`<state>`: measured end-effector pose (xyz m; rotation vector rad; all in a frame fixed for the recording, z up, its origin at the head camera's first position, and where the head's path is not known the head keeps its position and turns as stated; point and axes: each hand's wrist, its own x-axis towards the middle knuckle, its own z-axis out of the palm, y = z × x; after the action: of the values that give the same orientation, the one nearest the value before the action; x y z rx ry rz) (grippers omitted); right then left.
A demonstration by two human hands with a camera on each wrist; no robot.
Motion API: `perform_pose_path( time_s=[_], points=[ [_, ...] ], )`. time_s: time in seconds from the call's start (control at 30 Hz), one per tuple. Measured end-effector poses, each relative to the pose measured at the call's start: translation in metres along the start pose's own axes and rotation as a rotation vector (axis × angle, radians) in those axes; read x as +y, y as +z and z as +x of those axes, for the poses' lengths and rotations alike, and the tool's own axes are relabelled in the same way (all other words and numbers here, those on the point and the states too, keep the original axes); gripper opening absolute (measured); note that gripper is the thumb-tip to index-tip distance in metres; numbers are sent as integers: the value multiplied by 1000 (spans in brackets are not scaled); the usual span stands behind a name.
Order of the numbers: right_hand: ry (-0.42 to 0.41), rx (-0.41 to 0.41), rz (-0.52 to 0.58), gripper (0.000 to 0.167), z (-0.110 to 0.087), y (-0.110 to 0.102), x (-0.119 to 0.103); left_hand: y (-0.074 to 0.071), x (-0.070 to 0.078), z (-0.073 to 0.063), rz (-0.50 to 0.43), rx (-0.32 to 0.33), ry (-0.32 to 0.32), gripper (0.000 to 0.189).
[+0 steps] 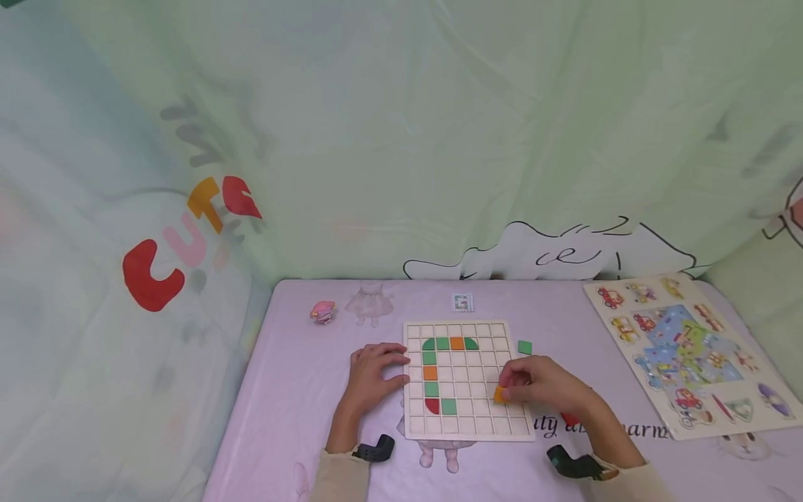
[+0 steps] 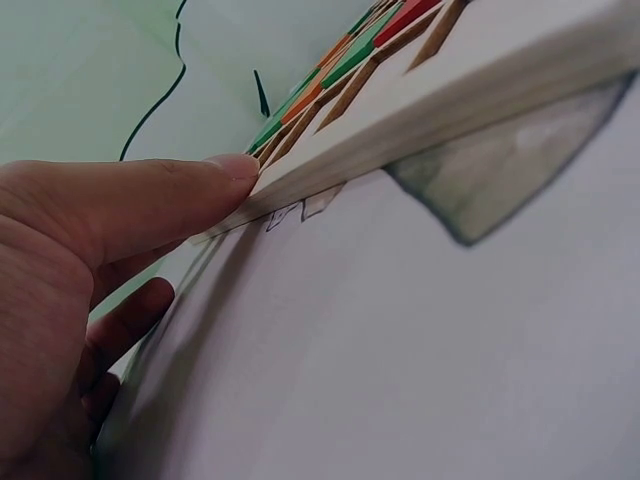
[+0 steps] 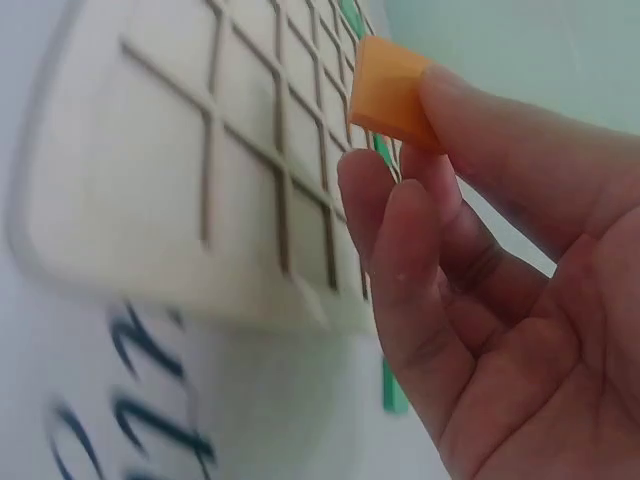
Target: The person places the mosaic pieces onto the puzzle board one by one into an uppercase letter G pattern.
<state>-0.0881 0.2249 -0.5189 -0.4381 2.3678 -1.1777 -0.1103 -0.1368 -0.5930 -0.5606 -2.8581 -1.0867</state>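
A pale wooden grid board lies on the table, with several green and orange squares, green rounded pieces and a red rounded piece set in its cells. My right hand pinches an orange square tile between thumb and fingers, above the right part of the board. At the board's left edge my left hand rests with loosely bent fingers; its thumb touches the rim in the left wrist view. Just right of the board lies a loose green square. A red piece is partly hidden beneath the right forearm.
A large picture puzzle board with vehicle pieces lies at the right. Behind the grid board are a small pattern card and, farther left, a small pink figurine. The pink printed tablecloth meets a hanging curtain at the back.
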Motion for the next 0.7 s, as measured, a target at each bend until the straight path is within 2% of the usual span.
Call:
perform_pose_path(
  time_s=[0.4,0.7],
  points=[
    [-56,16,-1,10,20,37,-7,-1,0,0,-10,-6,-3,28],
    [-18,61,-39,10,26,49,-17,-2,1,0,-7,-7,0,27]
  ],
)
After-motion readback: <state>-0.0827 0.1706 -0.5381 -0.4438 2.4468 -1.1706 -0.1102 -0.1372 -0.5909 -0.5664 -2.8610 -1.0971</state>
